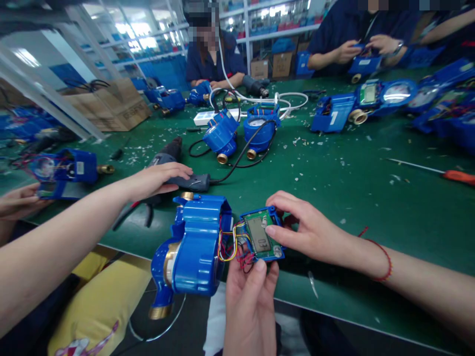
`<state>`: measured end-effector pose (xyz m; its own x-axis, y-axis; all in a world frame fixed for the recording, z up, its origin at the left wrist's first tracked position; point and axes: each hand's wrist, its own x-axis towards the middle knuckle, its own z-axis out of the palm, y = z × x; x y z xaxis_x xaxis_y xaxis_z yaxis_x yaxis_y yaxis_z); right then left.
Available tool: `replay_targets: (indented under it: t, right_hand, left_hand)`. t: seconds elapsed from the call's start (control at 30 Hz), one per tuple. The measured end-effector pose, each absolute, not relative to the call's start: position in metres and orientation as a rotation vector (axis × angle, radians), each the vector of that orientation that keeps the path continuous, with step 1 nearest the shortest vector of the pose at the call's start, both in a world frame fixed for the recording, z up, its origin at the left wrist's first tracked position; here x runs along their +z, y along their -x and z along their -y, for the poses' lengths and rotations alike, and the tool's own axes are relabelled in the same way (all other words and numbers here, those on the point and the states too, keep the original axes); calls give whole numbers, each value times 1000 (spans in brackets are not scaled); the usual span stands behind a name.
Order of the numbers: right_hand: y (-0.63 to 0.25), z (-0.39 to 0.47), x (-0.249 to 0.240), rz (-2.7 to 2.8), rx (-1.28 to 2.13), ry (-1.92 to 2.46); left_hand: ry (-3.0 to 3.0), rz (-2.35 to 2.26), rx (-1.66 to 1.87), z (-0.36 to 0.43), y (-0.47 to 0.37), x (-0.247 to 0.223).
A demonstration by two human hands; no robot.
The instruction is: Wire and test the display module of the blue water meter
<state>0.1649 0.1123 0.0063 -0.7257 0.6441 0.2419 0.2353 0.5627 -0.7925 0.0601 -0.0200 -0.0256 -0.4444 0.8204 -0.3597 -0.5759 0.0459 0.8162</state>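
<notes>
My left hand point(252, 289) comes up from the bottom middle and supports a display module point(259, 236) from below, its thumb on the lower edge. My right hand point(304, 227), with a red string bracelet at the wrist, grips the module's right side, its thumb over the green board. The module has a grey LCD screen in a blue frame. Thin coloured wires point(234, 242) join it to a blue water meter point(198, 242) with brass fittings, lying tilted at the table's front edge, left of my hands.
From the left, a co-worker's arm reaches across to a dark grey heat gun point(193, 183). Two blue meters point(222, 133) with black cables stand behind. An orange-handled screwdriver point(458, 176) lies right. Other people handle meters across the green table point(334, 173), which has scattered white scraps.
</notes>
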Motion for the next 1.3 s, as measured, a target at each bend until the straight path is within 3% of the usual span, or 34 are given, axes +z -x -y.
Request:
replay_targets:
  t: [0.27, 1.3]
  right_hand:
    - [-165, -108, 7, 2304, 954, 656]
    - [-163, -109, 5, 2346, 1170, 866]
  left_hand:
    - [-230, -1185, 1610, 8, -64, -11]
    - [-8, -1147, 1607, 3, -61, -7]
